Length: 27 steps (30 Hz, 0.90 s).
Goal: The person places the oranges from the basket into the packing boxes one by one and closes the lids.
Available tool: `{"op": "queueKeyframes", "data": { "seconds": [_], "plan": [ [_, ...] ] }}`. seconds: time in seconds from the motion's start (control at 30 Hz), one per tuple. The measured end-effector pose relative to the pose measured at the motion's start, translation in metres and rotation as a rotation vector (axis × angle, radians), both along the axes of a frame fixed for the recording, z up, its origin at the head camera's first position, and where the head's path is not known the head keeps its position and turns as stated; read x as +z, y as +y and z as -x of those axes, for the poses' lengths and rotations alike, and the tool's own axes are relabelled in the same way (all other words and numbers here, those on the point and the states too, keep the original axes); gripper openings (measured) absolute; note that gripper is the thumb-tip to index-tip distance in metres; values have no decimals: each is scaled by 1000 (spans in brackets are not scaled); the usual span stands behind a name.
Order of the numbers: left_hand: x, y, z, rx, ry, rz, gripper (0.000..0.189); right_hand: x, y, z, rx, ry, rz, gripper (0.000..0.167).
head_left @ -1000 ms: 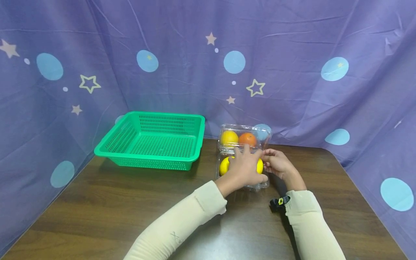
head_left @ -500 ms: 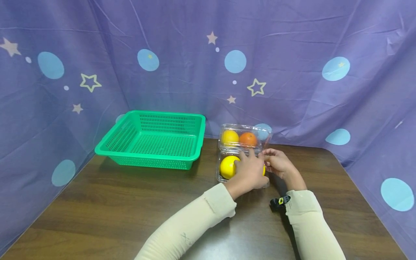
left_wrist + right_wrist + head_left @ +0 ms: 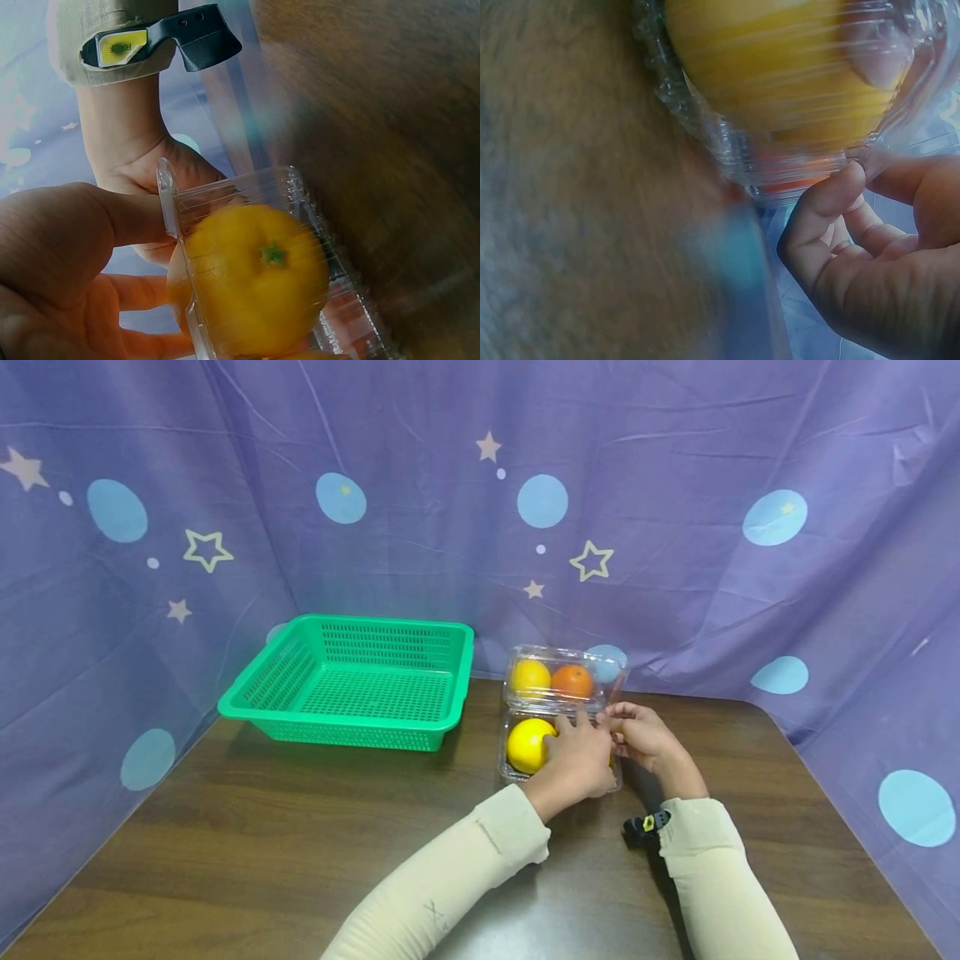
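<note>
A clear plastic clamshell box (image 3: 517, 777) stands with its lid up. Two yellow fruits are in its near half; the left one (image 3: 529, 746) shows plainly. Over the right one my left hand (image 3: 573, 760) curves from above and largely hides it. The left wrist view shows that yellow-orange fruit (image 3: 259, 281) behind the clear wall, a green stem mark on it, my thumb and fingers about it. With thumb and forefinger, my right hand (image 3: 885, 255) pinches the edge of the clear plastic at the box's right side.
Behind, a yellow fruit (image 3: 531, 679) and an orange-red fruit (image 3: 572, 682) show through clear plastic. A green slotted basket (image 3: 345, 734) stands to the left on the brown wooden table (image 3: 300, 827). A purple curtain (image 3: 420, 460) hangs around the table.
My left hand has shifted right from between the two near fruits onto the right one, uncovering the left one. My right hand stays at the box's edge.
</note>
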<state>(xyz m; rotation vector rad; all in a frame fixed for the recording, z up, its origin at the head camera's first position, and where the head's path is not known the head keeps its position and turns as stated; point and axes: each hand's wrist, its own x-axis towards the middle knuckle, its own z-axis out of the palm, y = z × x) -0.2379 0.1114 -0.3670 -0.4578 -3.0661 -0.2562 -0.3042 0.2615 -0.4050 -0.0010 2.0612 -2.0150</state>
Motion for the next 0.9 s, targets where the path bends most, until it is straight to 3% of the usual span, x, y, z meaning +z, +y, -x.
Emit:
{"op": "queueKeyframes", "data": {
  "seconds": [0.23, 0.47, 0.7, 0.9],
  "plan": [
    [4, -4, -2, -21, 14, 59, 57, 2, -1, -1, -2, 3, 0, 3],
    [10, -16, -1, -50, 63, 19, 66, 2, -1, -1, -7, -2, -21, 4],
    [7, -37, 3, -43, 199, -78, 51, 2, -1, -1, -20, -15, -64, 12],
    [15, -59, 7, -11, 289, -206, 45, 1, -2, 1, -33, -18, -87, 10]
  ]
}}
